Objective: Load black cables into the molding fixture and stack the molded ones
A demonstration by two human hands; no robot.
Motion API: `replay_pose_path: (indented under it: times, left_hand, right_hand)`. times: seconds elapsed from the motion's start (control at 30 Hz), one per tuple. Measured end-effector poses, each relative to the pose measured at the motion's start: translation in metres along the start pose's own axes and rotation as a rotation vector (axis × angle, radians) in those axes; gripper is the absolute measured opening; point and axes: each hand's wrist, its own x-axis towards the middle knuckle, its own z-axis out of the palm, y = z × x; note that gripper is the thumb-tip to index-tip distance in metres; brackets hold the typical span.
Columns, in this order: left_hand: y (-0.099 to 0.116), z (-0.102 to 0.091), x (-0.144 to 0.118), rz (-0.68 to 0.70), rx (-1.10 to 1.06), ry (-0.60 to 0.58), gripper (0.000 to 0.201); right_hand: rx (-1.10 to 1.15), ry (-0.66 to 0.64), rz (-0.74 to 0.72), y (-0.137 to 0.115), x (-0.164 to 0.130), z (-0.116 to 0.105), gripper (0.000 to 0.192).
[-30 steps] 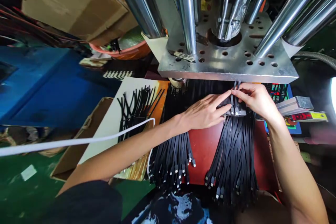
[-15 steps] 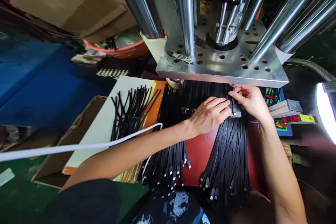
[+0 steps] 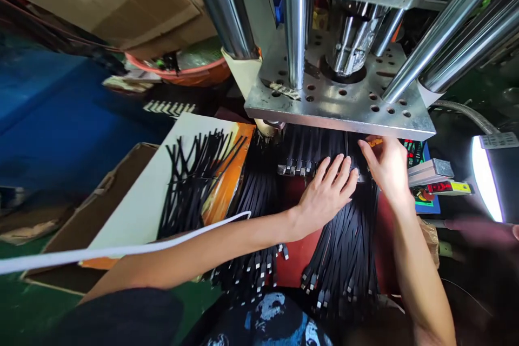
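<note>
My left hand [image 3: 329, 194] lies flat, fingers spread, on a fan of black flat cables [image 3: 344, 248] that hangs over a red work surface [image 3: 298, 251]. My right hand [image 3: 385, 167] presses the same cables at their upper ends, just under the edge of the steel press plate [image 3: 340, 111]. A row of metal connector ends [image 3: 295, 166] sits left of my left fingertips. A second bunch of black cables [image 3: 253, 227] hangs further left.
Chrome columns [image 3: 298, 16] rise from the press plate. Loose black cables [image 3: 194, 173] lie on a white and orange board [image 3: 141, 200] at left. A white cord [image 3: 121, 248] crosses my left arm. A lamp [image 3: 486, 175] shines at right, beside a coloured control panel [image 3: 425, 194].
My left hand went from pinching the cable ends to lying flat with open fingers. My right hand moved up toward the plate edge. The view shifted slightly.
</note>
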Motion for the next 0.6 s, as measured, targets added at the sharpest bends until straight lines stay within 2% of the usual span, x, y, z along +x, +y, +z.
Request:
replay_pose_path:
  times: [0.03,0.1,0.13,0.2,0.37,0.6]
  left_hand:
    - [0.004,0.0,-0.001,-0.013,0.005,-0.013,0.064]
    - [0.006,-0.002,0.0,-0.02,-0.04,-0.033,0.067]
    - [0.004,-0.003,0.002,-0.025,-0.08,-0.038,0.069]
    - [-0.004,-0.006,0.012,-0.059,-0.164,-0.03,0.072]
    - [-0.038,-0.008,0.059,-0.163,-0.267,-0.011,0.057]
    - [-0.076,0.007,0.113,-0.177,-0.437,-0.025,0.031]
  right_hand:
    - [-0.064,-0.03,-0.046,-0.003,-0.011,-0.004,0.028]
    - [-0.199,-0.168,-0.102,-0.006,-0.03,-0.011,0.043]
    - [-0.269,-0.232,-0.101,-0.007,-0.037,-0.013,0.05]
    - [-0.379,-0.273,-0.062,-0.007,-0.039,-0.011,0.058]
    - [-0.399,-0.245,-0.01,0.004,0.004,0.01,0.063]
    - [-0.346,-0.183,-0.056,0.025,0.068,0.032,0.046]
